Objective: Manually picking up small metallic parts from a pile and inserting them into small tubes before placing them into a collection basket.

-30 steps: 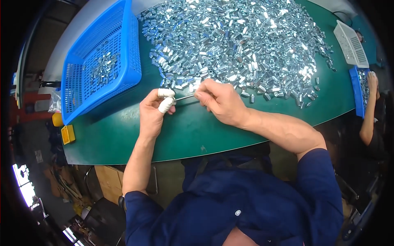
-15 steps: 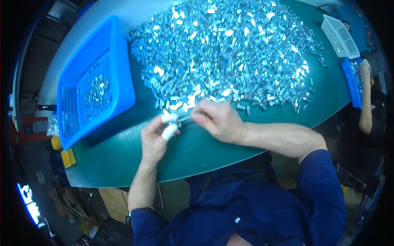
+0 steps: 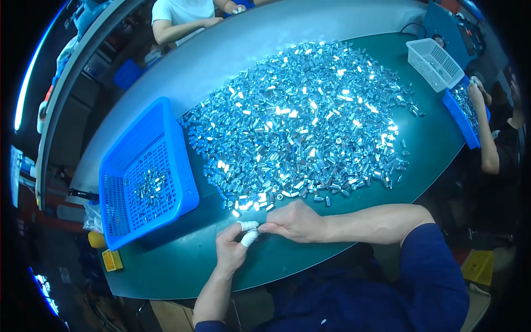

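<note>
Green table (image 3: 166,272) bears broad heap of small shiny metal pieces (image 3: 304,127) mid-frame, blue perforated basket (image 3: 186,180) at frame left.

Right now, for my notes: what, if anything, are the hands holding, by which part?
The left hand and right hand meet; anything pinched between them is too hidden to tell, and so is the gripped part.

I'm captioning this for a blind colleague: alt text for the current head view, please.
A person's left hand, with white finger covers, and right hand meet over a green table, before a heap of shiny metal pieces. A blue basket with more pieces stands at left; a co-worker's arm shows at right.
</note>
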Demonstrator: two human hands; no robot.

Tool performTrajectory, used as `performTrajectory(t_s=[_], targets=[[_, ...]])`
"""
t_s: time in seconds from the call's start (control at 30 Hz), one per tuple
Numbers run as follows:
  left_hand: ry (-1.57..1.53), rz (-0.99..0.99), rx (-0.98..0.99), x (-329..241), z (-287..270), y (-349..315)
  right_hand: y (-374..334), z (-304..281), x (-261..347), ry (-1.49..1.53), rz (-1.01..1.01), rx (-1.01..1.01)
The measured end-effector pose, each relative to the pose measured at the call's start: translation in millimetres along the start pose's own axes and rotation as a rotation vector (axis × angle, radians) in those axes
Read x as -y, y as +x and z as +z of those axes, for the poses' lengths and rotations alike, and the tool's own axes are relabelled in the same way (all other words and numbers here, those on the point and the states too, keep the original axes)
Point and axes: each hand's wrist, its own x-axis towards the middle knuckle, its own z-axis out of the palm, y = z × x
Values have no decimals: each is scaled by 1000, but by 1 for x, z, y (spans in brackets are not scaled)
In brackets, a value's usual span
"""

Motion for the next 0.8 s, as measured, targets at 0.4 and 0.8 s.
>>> performTrajectory(t_s=[0.4, 0.8], targets=[[-117, -69, -11, -1, 5, 4, 0, -1, -4, 119, -14, -82], [-60, -8, -62, 4, 2, 1, 2, 0, 6, 171, 49, -95]])
